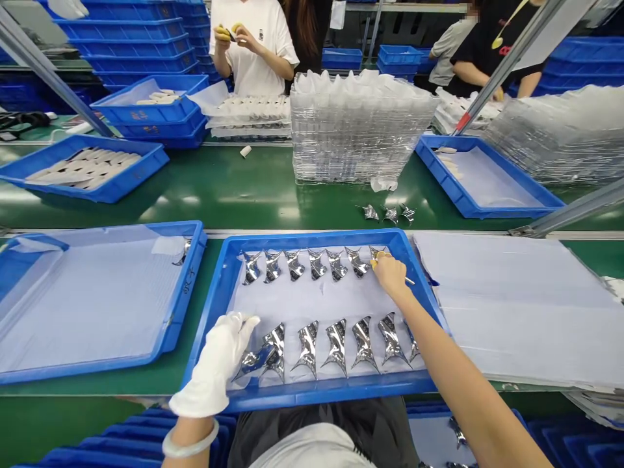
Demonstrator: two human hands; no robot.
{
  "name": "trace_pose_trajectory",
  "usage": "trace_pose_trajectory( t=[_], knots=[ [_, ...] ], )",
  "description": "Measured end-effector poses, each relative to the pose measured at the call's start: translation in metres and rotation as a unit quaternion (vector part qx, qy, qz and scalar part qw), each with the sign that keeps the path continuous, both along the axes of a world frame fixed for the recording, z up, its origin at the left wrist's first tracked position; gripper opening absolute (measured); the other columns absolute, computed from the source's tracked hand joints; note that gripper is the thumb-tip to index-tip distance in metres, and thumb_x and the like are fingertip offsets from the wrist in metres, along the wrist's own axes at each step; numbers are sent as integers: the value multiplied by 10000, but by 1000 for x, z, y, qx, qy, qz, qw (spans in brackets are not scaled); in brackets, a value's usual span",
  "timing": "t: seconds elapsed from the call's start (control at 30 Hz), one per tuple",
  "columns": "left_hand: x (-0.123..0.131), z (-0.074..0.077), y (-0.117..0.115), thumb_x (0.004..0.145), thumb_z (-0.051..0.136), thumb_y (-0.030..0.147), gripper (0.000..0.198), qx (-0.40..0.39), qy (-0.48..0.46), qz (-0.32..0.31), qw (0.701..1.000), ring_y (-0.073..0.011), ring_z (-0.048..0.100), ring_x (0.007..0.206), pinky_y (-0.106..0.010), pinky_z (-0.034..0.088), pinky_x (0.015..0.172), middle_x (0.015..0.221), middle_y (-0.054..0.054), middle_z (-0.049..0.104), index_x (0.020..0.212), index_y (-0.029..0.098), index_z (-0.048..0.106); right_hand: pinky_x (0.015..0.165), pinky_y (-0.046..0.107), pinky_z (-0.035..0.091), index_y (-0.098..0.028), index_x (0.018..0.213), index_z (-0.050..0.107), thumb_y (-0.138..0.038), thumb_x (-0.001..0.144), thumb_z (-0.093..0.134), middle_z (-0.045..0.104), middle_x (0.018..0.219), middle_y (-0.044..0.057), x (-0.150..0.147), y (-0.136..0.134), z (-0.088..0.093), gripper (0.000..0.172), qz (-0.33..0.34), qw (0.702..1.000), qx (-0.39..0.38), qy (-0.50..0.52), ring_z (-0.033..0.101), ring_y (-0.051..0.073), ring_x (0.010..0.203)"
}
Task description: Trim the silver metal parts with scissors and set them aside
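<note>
A blue tray (312, 398) lined with white sheet lies in front of me, holding two rows of shiny chrome parts with pointed corners. My left hand (219, 354), in a white glove, is over the tray's front left corner with its fingers curled together. Beside it, a tilted chrome part (253, 361) touches or overlaps another chrome part (276, 344). My right hand (390, 273), bare with yellow finger covers, is closed around a thin pale stick (409, 281) at the far right of the back row. Its fingertips partly hide the last chrome part (375, 251).
A lined blue tray (97, 364) stands left, a stack of white sheets (511, 305) right. Three chrome parts (390, 214) lie on the green bench (234, 185) before a tall stack of clear plastic trays (346, 136). A co-worker (253, 45) works opposite; metal posts slant at both sides.
</note>
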State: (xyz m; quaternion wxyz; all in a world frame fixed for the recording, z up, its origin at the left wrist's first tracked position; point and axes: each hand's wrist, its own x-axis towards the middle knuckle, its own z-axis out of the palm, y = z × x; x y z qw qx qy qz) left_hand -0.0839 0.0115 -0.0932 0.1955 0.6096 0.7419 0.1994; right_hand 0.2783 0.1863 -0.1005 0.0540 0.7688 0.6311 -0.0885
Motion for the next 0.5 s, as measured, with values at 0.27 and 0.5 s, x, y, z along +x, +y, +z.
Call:
trace_pose_trajectory(
  t=[0.27,0.5],
  knots=[
    [-5,-22,-14,800,689,295,110,-191,73,-100,974,-247,711,838,-317,491,758,855,-71,746,852,231,763,776,310,486,-131,1130,732,-40,942,517,747,1194,150,-29,-76,16,300,79,989,17,122,734,271,978],
    [12,-25,-20,914,603,417,241,-214,123,-108,963,-248,693,884,-319,468,771,882,-79,736,913,230,755,693,275,446,-179,947,748,-49,876,515,777,906,60,-52,-133,9,276,131,944,4,302,680,202,751]
  ],
)
